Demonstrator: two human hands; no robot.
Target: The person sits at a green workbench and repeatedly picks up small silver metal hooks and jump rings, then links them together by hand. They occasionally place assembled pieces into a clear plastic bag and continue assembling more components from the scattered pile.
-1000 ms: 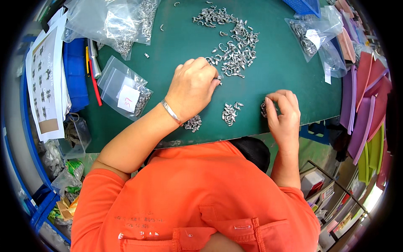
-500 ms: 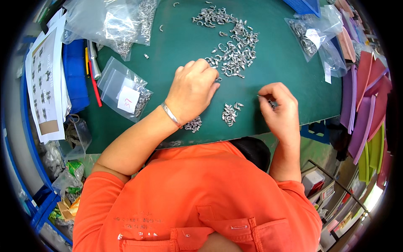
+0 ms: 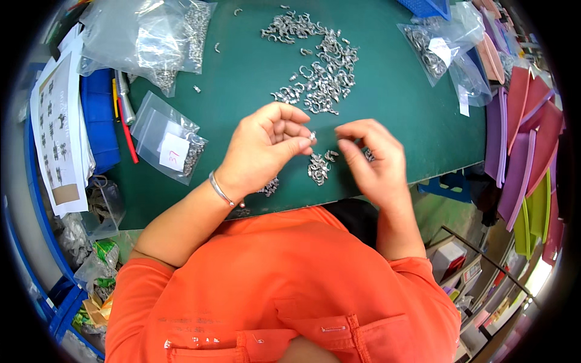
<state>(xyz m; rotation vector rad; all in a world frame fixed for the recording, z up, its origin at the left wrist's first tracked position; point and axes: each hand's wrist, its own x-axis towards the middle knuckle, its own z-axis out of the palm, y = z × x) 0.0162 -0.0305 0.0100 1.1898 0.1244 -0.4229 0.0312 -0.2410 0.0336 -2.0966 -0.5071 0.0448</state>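
My left hand (image 3: 266, 140) is closed in a pinch, with a small silver metal piece (image 3: 313, 137) between thumb and forefinger. To its right, my right hand (image 3: 376, 162) is curled, thumb and forefinger tips close together. Small silver metal pieces (image 3: 369, 155) show inside its bent fingers; their exact shape is hidden. Between and below the hands lies a little heap of curved silver pieces (image 3: 318, 169). Another small heap (image 3: 270, 186) is partly covered by my left wrist. Beyond the hands spreads a larger pile of curved, clasp-like silver pieces (image 3: 327, 75).
The green table (image 3: 230, 91) carries clear bags of metal parts (image 3: 145, 42) at far left and a labelled bag (image 3: 172, 142) nearer. Pens (image 3: 128, 130), a blue bin (image 3: 100, 121) and paper sheets (image 3: 57, 121) line the left. Another bag (image 3: 430, 51) and coloured bins (image 3: 514, 139) stand right.
My left hand has drawn back from the large pile and turned, showing a small metal piece in its pinch. My right hand has moved left, toward it. The view has shifted slightly.
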